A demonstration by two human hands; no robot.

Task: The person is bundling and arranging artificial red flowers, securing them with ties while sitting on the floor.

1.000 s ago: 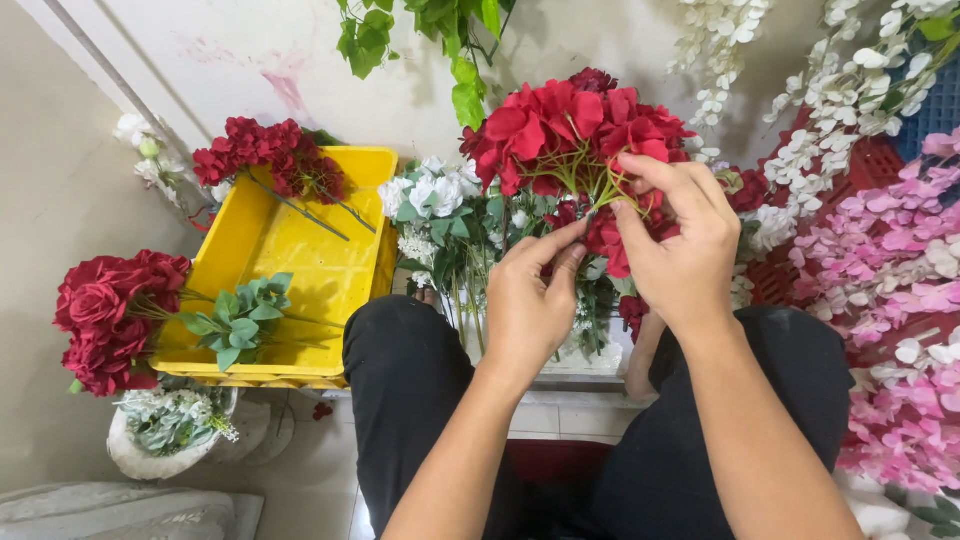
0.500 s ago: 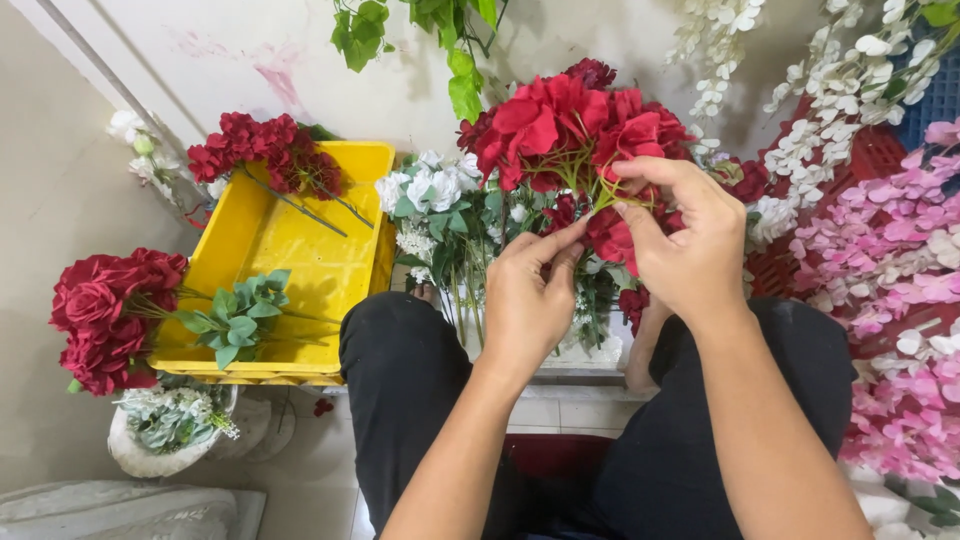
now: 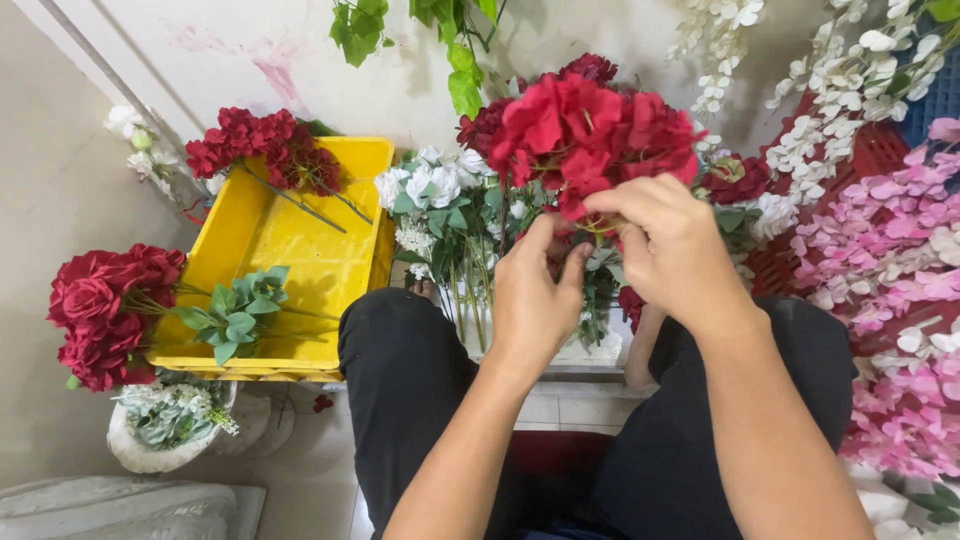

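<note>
Two bare hands meet just above the person's knees, both closed on the same cluster of red artificial flowers (image 3: 590,130). The left hand (image 3: 535,300) comes up from below with its thumb and fingers pinched at the underside of the cluster, where the stems gather. The right hand (image 3: 665,245) sits just beside it, touching it, with its fingers curled over and gripping the lower blooms from the side. The red cluster rises directly above and beyond both hands, its petals spreading wider than the two hands together.

Beneath the hands lie the person's legs in black trousers (image 3: 410,370). Just behind the left hand, and partly hidden by it, stands a bunch of white flowers with green leaves (image 3: 440,200), its thin stems running down beside the left wrist.

Off to the left of the left hand rests a yellow plastic tray (image 3: 300,250). A red rose bunch (image 3: 105,310) with a sprig of grey-green leaves lies across its near rim, and a darker red bunch (image 3: 260,150) lies over its far corner.

To the right of the right hand, pink blossom sprays (image 3: 890,260) fill the edge of the view, with white blossom strands (image 3: 840,90) hanging farther beyond them. Farthest off, above the red cluster, green leaves (image 3: 440,30) hang down against a pale wall (image 3: 200,60)
</note>
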